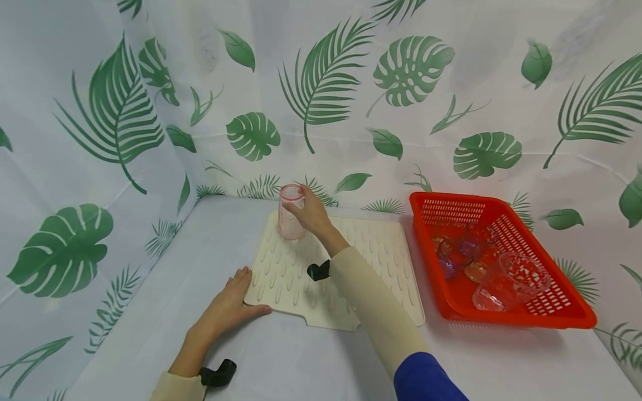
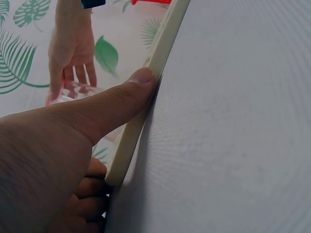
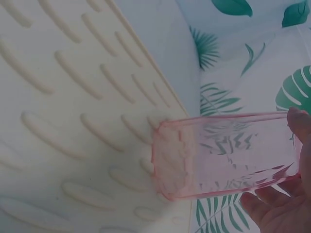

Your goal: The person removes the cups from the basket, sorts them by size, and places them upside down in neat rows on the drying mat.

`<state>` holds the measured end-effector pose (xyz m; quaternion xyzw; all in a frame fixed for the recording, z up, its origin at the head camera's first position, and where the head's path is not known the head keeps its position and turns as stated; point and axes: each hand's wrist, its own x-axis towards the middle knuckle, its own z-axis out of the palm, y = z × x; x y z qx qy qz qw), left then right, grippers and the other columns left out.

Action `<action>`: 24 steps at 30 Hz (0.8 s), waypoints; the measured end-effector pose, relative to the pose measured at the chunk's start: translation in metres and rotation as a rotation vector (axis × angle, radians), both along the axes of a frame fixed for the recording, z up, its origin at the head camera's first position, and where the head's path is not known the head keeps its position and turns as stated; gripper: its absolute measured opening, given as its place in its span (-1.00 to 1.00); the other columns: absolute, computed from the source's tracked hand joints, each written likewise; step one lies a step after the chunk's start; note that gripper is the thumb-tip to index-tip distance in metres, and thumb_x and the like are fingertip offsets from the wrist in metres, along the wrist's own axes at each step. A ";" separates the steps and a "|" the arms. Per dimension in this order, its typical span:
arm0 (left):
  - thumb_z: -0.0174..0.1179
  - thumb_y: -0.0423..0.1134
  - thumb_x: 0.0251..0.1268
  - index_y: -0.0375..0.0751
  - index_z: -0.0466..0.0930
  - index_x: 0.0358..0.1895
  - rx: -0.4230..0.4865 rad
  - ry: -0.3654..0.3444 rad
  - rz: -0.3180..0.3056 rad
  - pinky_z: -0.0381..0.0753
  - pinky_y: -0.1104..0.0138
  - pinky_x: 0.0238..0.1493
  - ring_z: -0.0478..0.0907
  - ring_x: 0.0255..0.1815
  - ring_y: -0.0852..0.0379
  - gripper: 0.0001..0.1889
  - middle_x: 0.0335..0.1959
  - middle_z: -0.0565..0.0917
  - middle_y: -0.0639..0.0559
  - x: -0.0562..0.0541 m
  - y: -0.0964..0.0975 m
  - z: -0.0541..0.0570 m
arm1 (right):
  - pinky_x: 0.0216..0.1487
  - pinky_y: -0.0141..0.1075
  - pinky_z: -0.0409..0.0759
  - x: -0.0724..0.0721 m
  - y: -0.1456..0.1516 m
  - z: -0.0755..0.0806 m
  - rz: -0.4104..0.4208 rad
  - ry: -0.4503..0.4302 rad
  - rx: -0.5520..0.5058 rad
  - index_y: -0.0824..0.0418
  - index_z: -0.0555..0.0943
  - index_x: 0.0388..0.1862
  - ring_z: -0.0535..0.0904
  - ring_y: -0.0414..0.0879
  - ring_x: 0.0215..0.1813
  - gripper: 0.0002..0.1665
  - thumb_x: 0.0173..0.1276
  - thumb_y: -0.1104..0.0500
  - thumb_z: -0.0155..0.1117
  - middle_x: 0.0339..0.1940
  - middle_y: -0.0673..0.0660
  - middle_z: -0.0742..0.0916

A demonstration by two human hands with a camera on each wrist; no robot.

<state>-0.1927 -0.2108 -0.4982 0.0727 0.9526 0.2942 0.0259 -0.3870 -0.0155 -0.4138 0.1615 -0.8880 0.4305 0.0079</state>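
Observation:
A clear pink drinking glass (image 1: 290,225) stands upright at the far left corner of a cream drying mat (image 1: 381,245) with raised ridges. My right hand (image 1: 315,214) grips the glass near its rim, thumb on one side and fingers on the other. In the right wrist view, the base of the glass (image 3: 223,155) is right at the ridges. At the near left corner of the mat rests my left hand (image 1: 228,303). Its thumb (image 2: 121,99) lies along the front edge and its fingers along the left side.
Right of the mat is a red plastic basket (image 1: 511,318) with perforated sides. It holds a clear pinkish glass (image 1: 509,287) lying tilted and several smaller coloured glass pieces (image 1: 466,248). Behind the white table (image 1: 281,367) hangs a leaf-patterned cloth (image 1: 321,156).

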 end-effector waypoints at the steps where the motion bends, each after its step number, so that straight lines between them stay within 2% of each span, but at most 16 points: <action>1: 0.40 0.25 0.11 -0.51 0.04 0.53 0.002 0.001 -0.003 0.04 -0.19 0.59 -0.03 0.61 -0.39 0.17 0.57 0.09 -0.44 0.000 0.000 0.000 | 0.56 0.03 0.32 0.001 0.001 0.001 0.003 -0.002 0.012 0.24 0.10 0.61 0.30 0.11 0.57 -0.07 0.46 -0.12 0.24 0.56 0.23 0.39; 7: 0.41 0.24 0.10 -0.53 0.05 0.52 0.010 0.008 -0.016 0.04 -0.18 0.59 -0.01 0.61 -0.39 0.16 0.56 0.11 -0.46 0.000 0.002 -0.001 | 0.64 0.00 0.15 0.004 0.008 0.009 0.024 0.001 0.107 0.31 -0.08 0.64 0.11 0.12 0.66 0.08 0.46 -0.18 0.22 0.64 0.28 0.20; 9: 0.41 0.24 0.10 -0.52 0.06 0.52 0.009 0.005 -0.012 0.05 -0.18 0.59 -0.01 0.61 -0.39 0.16 0.56 0.11 -0.46 0.001 0.003 0.000 | 0.64 0.01 0.15 0.006 0.011 0.015 0.032 0.008 0.117 0.32 -0.10 0.64 0.10 0.13 0.66 0.11 0.45 -0.19 0.24 0.64 0.28 0.21; 16: 0.40 0.26 0.11 -0.51 0.05 0.53 0.001 0.005 0.000 0.06 -0.19 0.58 -0.02 0.61 -0.39 0.16 0.57 0.10 -0.44 0.002 0.001 0.001 | 0.60 0.04 0.22 0.016 0.015 0.040 0.065 0.059 0.115 0.27 -0.06 0.65 0.19 0.13 0.63 0.07 0.44 -0.15 0.26 0.59 0.24 0.32; 24: 0.40 0.24 0.12 -0.53 0.06 0.52 0.008 0.012 0.003 0.06 -0.20 0.57 -0.02 0.60 -0.40 0.14 0.56 0.10 -0.46 0.003 -0.001 0.001 | 0.60 0.00 0.24 0.032 0.019 0.056 0.111 0.140 0.174 0.26 0.00 0.64 0.19 0.11 0.63 0.05 0.43 -0.16 0.27 0.60 0.23 0.31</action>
